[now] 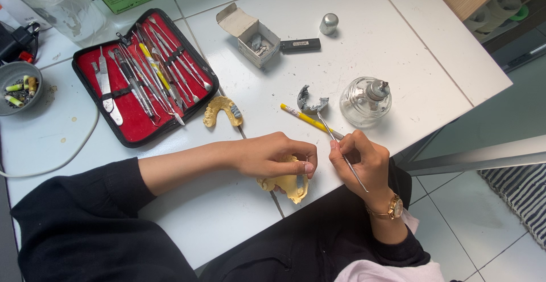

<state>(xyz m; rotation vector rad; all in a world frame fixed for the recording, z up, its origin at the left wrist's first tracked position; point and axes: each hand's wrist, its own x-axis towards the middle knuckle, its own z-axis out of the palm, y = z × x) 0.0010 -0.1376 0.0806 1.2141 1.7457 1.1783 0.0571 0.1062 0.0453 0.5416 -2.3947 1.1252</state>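
The left hand (273,155) grips a yellow cast (287,184), matt and chalky like plaster, with a dull grey patch. The right hand (359,162) holds a thin tool (343,157) of bright, smooth metal. Just above the cast lies a second plaster cast (223,111), equally matt. Left of that, a case (142,77) has a black fabric-like rim and a red, felt-like lining; its instruments (149,71) are polished metal. Right of the cast stands a burner (365,101) of clear, glossy glass with a metal cap. Beside it lies a rough grey lump (310,101). The table (387,37) is smooth white with a soft sheen. The open box (250,34) looks like matt cardboard.
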